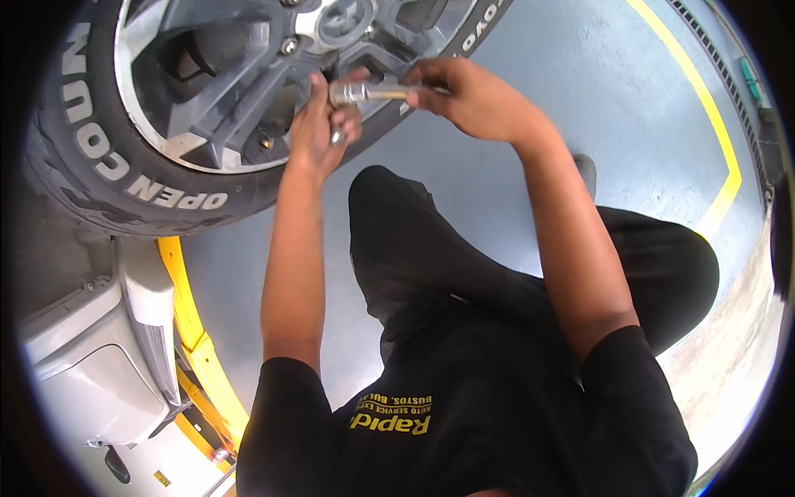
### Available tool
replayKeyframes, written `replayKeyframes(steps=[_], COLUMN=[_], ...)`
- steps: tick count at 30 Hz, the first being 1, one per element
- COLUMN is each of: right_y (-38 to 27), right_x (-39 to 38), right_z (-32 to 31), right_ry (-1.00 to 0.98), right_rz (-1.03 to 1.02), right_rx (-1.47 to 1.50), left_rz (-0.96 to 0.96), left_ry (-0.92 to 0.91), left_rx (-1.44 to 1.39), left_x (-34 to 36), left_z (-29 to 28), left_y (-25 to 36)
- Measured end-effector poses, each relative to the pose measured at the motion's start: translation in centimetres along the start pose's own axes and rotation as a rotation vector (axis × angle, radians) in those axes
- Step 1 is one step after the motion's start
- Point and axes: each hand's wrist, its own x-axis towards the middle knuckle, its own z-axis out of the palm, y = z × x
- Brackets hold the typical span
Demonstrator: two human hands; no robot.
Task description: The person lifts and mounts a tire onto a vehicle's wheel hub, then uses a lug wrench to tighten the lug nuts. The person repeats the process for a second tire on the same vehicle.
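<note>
Grey workshop floor (580,108) with yellow line (719,124) lying beside wheel (207,91). Your left hand (319,124) is gripping metal socket (348,91) just below wheel hub; your right hand (472,99) is holding tool handle (389,91), fingers closed.

Black tyre (62,178), grey wheel (224,99), silver socket tool (360,91), yellow floor line (719,124).
</note>
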Motion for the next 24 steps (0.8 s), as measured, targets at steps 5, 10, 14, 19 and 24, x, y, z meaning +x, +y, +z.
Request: replayKeyframes(steps=[5,10,14,19,24], right_y=[0.0,-2.0,-3.4,-3.9,-2.6], right_x=[1.9,3.4,2.6,0.1,0.0], right_z=[5.9,8.8,9.0,7.7,7.6], right_ry=[0.352,0.535,0.548,0.357,0.422], right_rz=[0.064,0.020,0.126,0.144,0.182], right_rx=[0.021,0.051,0.096,-0.163,0.269], left_rz=[0.137,0.128,0.161,0.143,0.107], left_ry=[0.095,0.115,-0.043,-0.131,-0.083], left_rx=[-0.279,-0.260,-0.343,-0.402,-0.441], left_x=[2.4,2.3,3.3,3.7,2.5], left_z=[0.9,2.3,0.0,-3.1,1.2], left_y=[-3.2,-3.0,-3.4,-4.6,-2.2])
